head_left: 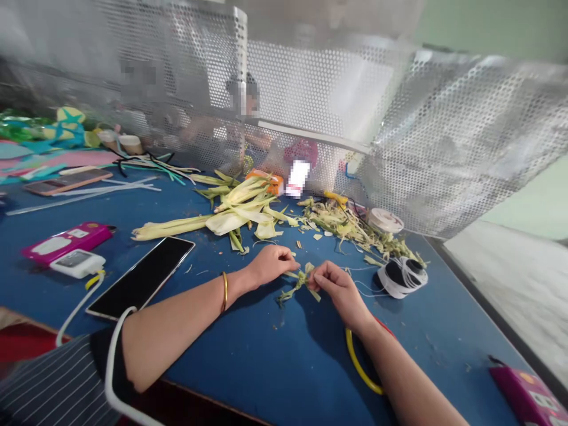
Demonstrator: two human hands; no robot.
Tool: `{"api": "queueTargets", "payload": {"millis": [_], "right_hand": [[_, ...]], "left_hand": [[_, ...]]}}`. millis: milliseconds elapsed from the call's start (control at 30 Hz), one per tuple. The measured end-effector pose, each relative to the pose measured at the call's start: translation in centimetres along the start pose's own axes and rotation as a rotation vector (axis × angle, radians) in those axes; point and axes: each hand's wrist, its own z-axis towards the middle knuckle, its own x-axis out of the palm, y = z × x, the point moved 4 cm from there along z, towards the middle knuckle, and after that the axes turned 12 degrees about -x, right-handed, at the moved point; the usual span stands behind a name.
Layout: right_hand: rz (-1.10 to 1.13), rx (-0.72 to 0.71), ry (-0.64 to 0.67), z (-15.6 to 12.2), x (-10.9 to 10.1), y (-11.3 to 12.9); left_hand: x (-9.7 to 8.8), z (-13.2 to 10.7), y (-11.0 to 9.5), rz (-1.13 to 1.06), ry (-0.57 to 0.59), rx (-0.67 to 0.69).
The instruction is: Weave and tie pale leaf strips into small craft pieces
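Over the blue tabletop, my left hand (273, 263) is closed in a pinch at the left side of a small knotted corn husk piece (300, 281). My right hand (332, 284) pinches the same piece from the right, its thumb and fingertips together. Short green strips splay out from the knot, with a darker frayed end hanging low on the left. Thin white string runs on the table from near my right hand to a spool of white string (402, 277). Exactly which strip each hand grips is partly hidden by the fingers.
Corn husks (239, 207) lie behind my hands, with shredded husk (341, 222) to their right. A black phone (144, 275), a white device (77, 263) and a magenta packet (66, 242) lie left. A perforated metal screen (310, 89) stands behind; a person sits beyond it.
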Motion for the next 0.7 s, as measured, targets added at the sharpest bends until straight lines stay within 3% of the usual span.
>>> {"api": "queueTargets", "payload": {"millis": [167,300,433,567,700], "right_hand": [[-0.025,-0.016,0.018,-0.2,0.3,0.1],[-0.093,-0.021,0.034,-0.3,0.5,0.3],[-0.175,-0.041,0.063,-0.4,0.5,0.3],[-0.284,-0.062,0.077,-0.6,0.4,-0.2],[-0.276,-0.019,0.074,-0.8,0.4,-0.4]], "left_hand": [[1.0,-0.8,-0.5,-0.399,0.137,-0.111],[1.7,-1.0,-0.4,-0.518,0.268,-0.130],[2.0,-0.9,-0.3,-0.325,0.222,-0.018],[1.8,-1.2,-0.9,0.018,0.119,0.122],[1.5,-1.3,-0.9,0.146,0.061,0.135]]}}
